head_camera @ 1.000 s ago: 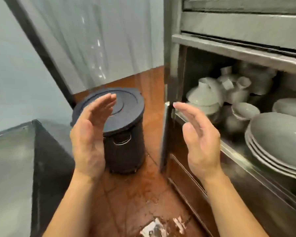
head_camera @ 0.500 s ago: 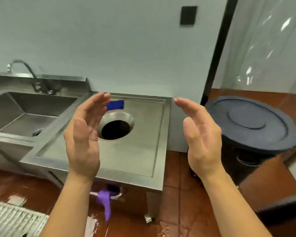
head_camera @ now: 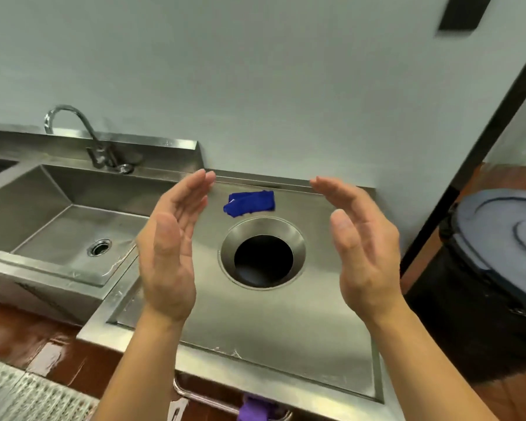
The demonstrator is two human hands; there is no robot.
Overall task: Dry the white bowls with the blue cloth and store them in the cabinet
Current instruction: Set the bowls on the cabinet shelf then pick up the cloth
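A: Left hand (head_camera: 167, 262) and right hand (head_camera: 363, 253) are both raised over the counter (head_camera: 286, 323), palms facing each other, fingers spread loosely — neither one is holding anything.

B: And the cloth?

A: The blue cloth (head_camera: 249, 202) lies crumpled at the back of the counter, just behind the round hole (head_camera: 262, 256) and between the two hands as seen from here. No white bowl is in sight, and the cabinet is out of view too.

B: So what could go wrong?

A: My guess — a careless grab drags the cloth forward over the rim, and it drops down the hole. It sits very close to that edge.

B: Anything else?

A: The floor (head_camera: 28, 332) looks wet and glossy, so turning away quickly with a bowl in hand could mean a slip. And there are water streaks near the sink (head_camera: 58, 232); a cloth laid there would soak instead of dry.
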